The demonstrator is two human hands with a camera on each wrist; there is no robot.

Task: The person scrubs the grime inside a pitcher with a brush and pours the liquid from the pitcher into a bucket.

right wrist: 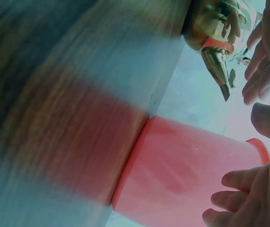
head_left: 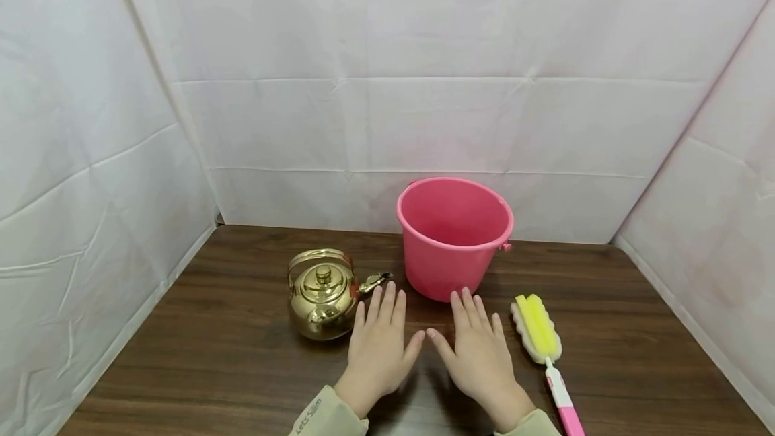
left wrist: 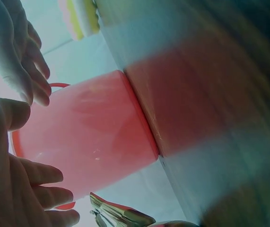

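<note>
Both hands are held palm down above the table, fingers straight, thumbs pointing toward each other. The left hand (head_left: 380,348) holds nothing; its fingertips are beside the spout of a shiny brass teapot (head_left: 325,305), which has its lid on and its handle upright. Empty too, the right hand (head_left: 478,355) has its fingertips overlapping the lower front of a pink bucket (head_left: 445,264) in the head view. The bucket stands upright behind the hands. To the right lies a sponge bottle brush (head_left: 537,328) with a yellow and white head and a white and pink handle.
The dark wooden table (head_left: 236,335) has a glossy top that mirrors the bucket in both wrist views. White cloth walls (head_left: 375,120) close it in at the back, left and right.
</note>
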